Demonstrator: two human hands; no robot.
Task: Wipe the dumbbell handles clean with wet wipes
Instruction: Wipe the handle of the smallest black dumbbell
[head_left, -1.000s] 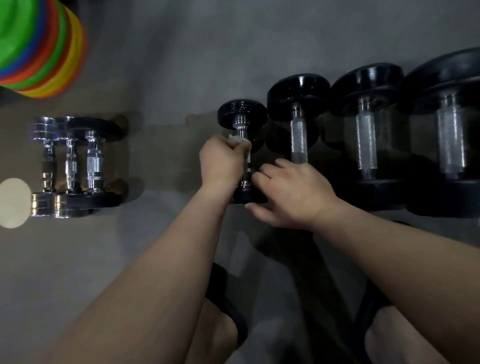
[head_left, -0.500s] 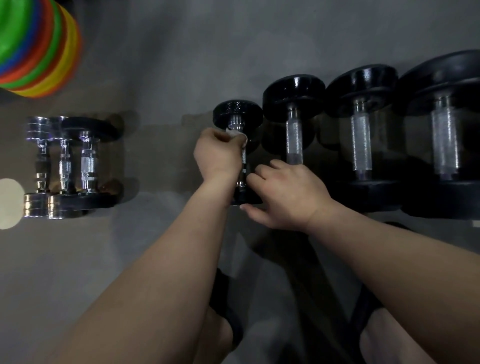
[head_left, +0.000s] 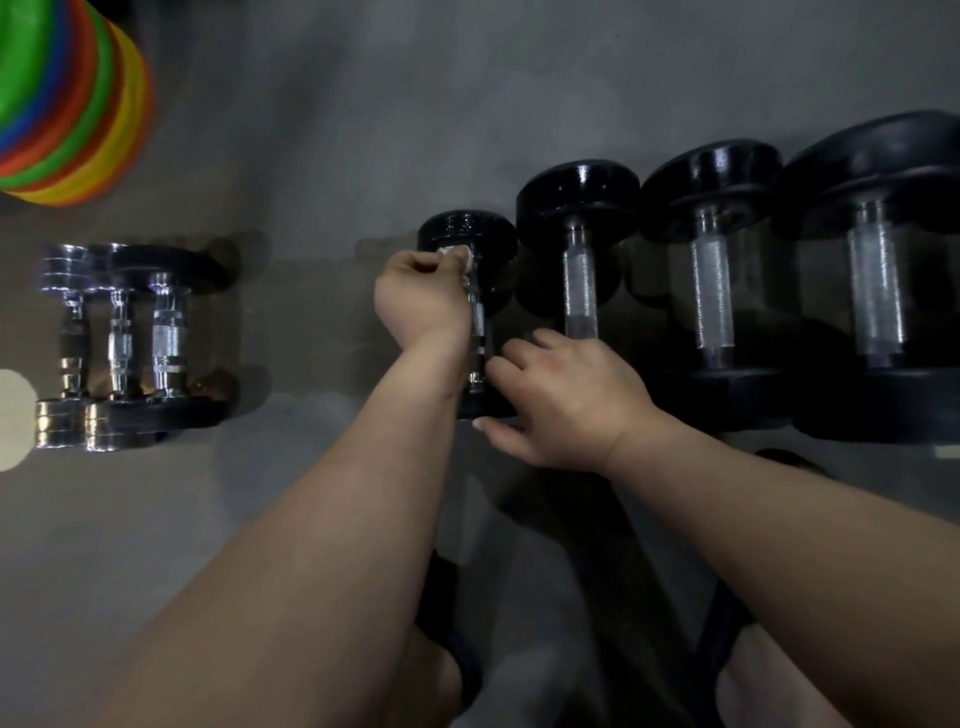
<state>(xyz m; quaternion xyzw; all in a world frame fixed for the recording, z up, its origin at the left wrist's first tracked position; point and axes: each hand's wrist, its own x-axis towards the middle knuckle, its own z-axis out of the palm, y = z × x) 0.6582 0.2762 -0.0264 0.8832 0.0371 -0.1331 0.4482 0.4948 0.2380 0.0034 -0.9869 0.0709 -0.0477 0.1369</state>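
A small black dumbbell (head_left: 467, 231) with a chrome handle lies on the grey floor at the centre. My left hand (head_left: 418, 293) grips a white wet wipe (head_left: 460, 255) against the far end of that handle, just under the upper head. My right hand (head_left: 563, 397) holds the dumbbell's near head, fingers curled over it and thumb below. The near head is mostly hidden by that hand. To the right lie three larger black dumbbells (head_left: 579, 265) in a row, growing in size, with bare knurled handles.
A group of small chrome dumbbells (head_left: 119, 343) lies at the left. A stack of coloured discs (head_left: 67, 98) sits at the top left corner, a pale round object (head_left: 13, 418) at the left edge. My knees and dark footwear (head_left: 452, 644) show at the bottom.
My left hand with the wipe has slid up the handle from its middle toward the far head. My right hand has stayed on the near head.
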